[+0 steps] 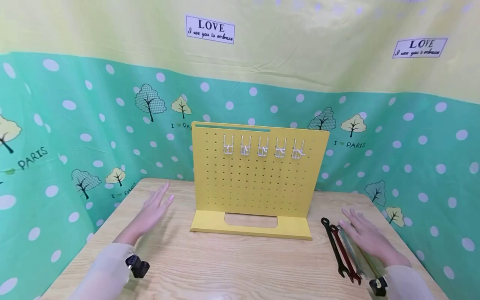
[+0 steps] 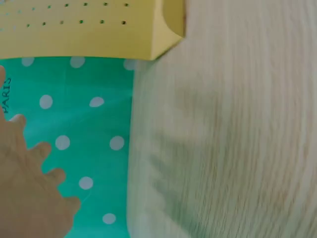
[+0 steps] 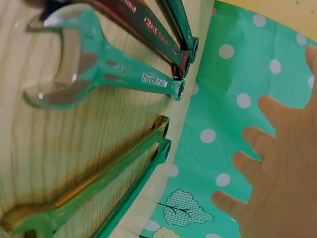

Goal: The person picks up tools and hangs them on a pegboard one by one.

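head: wrenches (image 1: 343, 252) lie on the desk (image 1: 240, 266) at four o'clock from the yellow pegboard (image 1: 256, 179), partly hidden by the spread right hand (image 1: 365, 237); the left hand (image 1: 151, 212), also spread, is at eight. left wrist: that hand is blurred, cropped at eight o'clock. right wrist: only the middle wrench (image 3: 129, 74) shows whole; the hand is cropped.

Dotted green-and-yellow curtain (image 1: 262, 104) behind wooden table (image 1: 210, 266)
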